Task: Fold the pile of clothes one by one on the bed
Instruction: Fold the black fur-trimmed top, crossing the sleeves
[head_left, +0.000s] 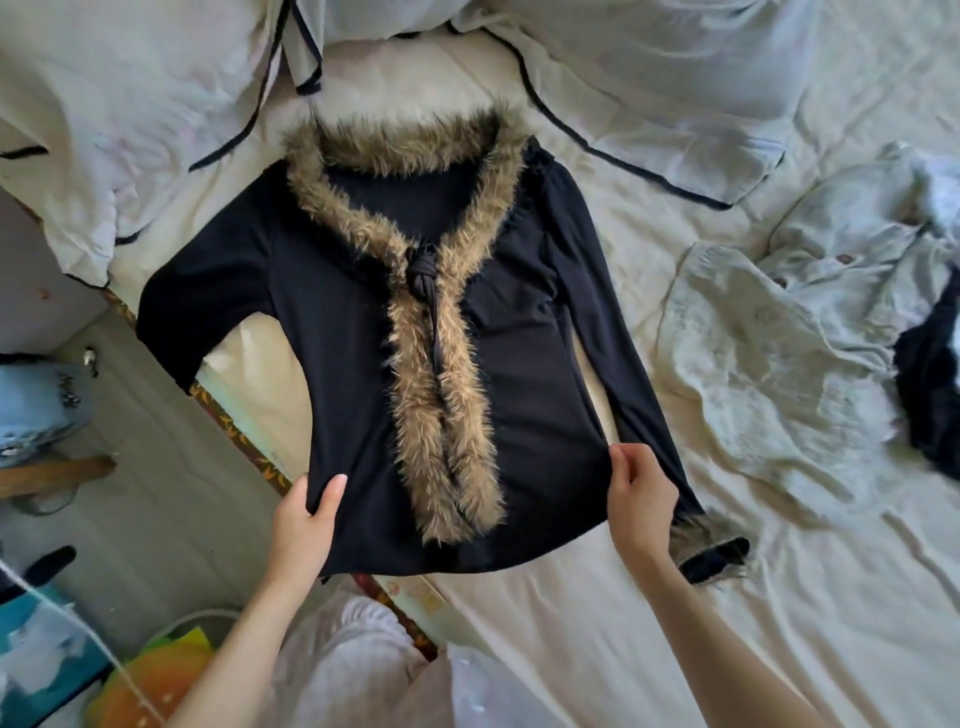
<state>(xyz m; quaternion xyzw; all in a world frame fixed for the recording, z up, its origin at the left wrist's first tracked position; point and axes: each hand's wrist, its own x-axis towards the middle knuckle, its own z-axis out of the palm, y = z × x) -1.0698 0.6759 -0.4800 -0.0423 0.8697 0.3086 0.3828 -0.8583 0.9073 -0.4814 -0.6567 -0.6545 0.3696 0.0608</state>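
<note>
Your left hand (306, 512) pinches the lower left corner of the black cardigan (332, 291), thumb laid on top of the cloth and fingers tucked under the hem; your right hand (641, 501) holds the opposite side seam just above the hem, fingers curled into the fabric. Both grips close on the same garment and stand well apart, which keeps the hem taut between them so the body lies flat and face up on the bed (597, 623), likely to square it before the first fold. Just outside your right grip, the right sleeve runs down alongside the body, its fur cuff (714, 545) resting on the sheet. Between your two grips, and running away from you, the fur trim (441, 415) lines the front opening up to a knotted black tie (422, 273) and then rounds the collar. Beyond your left grip, the left sleeve bends outward and its end hangs past the bed edge, so it looks to need drawing in before folding. Far off to the right of your right grip wait the pale crumpled clothes (769, 364) and a dark garment (930, 395), not yet folded. Beyond the collar lies a pale quilt with dark piping (649, 104).
</note>
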